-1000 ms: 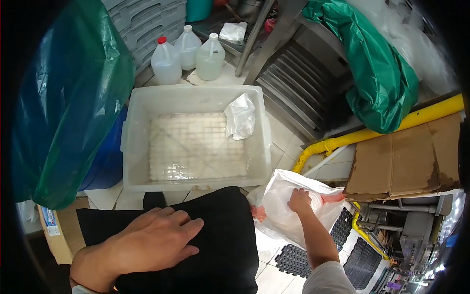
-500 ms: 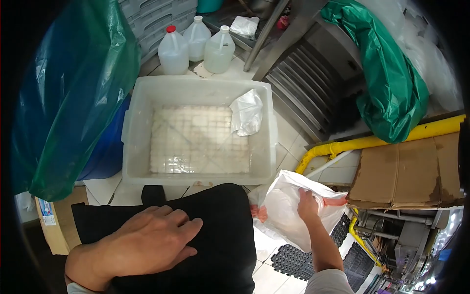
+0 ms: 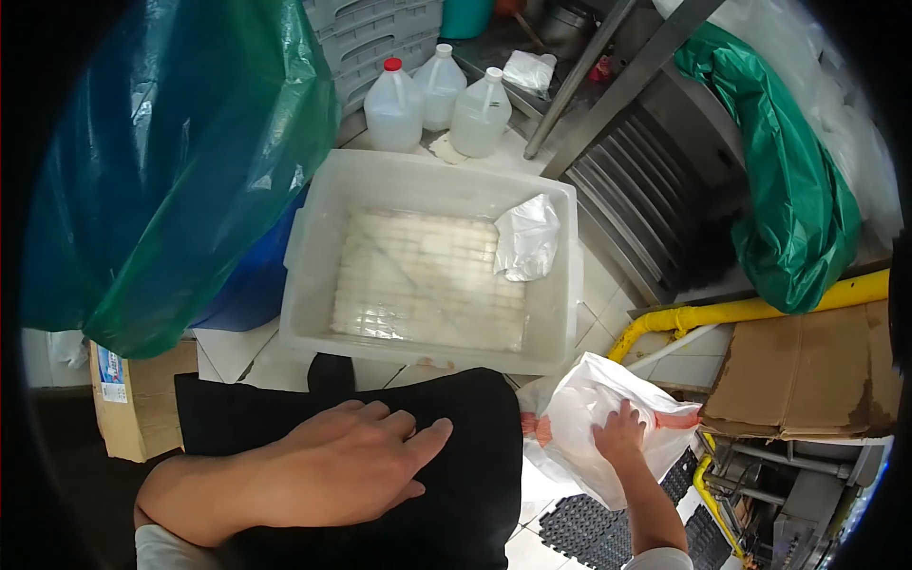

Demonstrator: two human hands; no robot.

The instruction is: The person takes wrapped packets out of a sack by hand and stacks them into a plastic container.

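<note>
My left hand [image 3: 347, 461] rests on the black cloth [image 3: 446, 494] over my lap, its fingers slightly bent and apart, with nothing in it. On the right, my right hand [image 3: 619, 432] reaches into the mouth of a white bag [image 3: 579, 404] with red marks; its fingertips touch the white plastic inside, and what they hold, if anything, is hidden. In front of me a translucent tub [image 3: 309, 285] stands on the tiled floor, with a crumpled white plastic piece [image 3: 528, 237] against its right inner side.
Three jugs [image 3: 394, 109] stand behind the tub. A green bag [image 3: 209, 171] over a blue bin [image 3: 252, 285] is at left. To the right are a yellow pipe [image 3: 760, 312], cardboard [image 3: 807, 370], another green bag [image 3: 798, 180] and black mats [image 3: 589, 532].
The view has shifted, so the tub and jugs appear farther right. My right hand has moved slightly within the bag's mouth. My left hand stays on the black cloth.
</note>
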